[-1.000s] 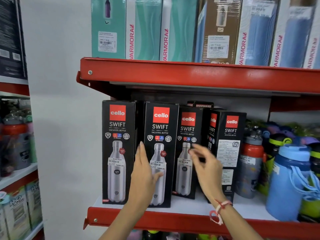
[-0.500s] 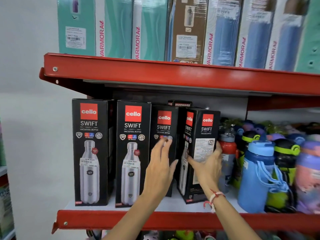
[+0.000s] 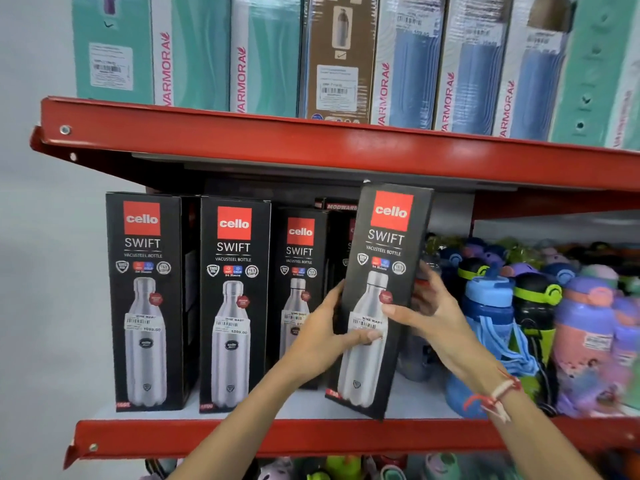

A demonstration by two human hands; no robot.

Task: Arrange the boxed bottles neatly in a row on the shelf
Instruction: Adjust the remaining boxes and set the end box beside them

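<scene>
Black Cello Swift bottle boxes stand on the white shelf (image 3: 415,400) with a red front lip. Two boxes (image 3: 145,299) (image 3: 233,306) stand upright at the left, facing front. A third box (image 3: 298,271) sits further back, partly hidden by my left hand. A fourth box (image 3: 384,292) is tilted, its front face toward me, its top leaning right. My left hand (image 3: 325,337) grips its left edge with the thumb across the front. My right hand (image 3: 429,313) holds its right edge. Another black box behind it is mostly hidden.
Loose plastic bottles, blue (image 3: 485,327), green-black (image 3: 535,306) and pink-purple (image 3: 585,344), crowd the shelf's right side. The red upper shelf (image 3: 311,147) hangs just above the box tops and carries tall teal and blue boxes (image 3: 194,53). A pale wall (image 3: 45,306) lies left.
The fourth box has been turned from side-on to front-facing, pulled forward and tilted. Both hands now grip it; before, my left hand rested on the third box.
</scene>
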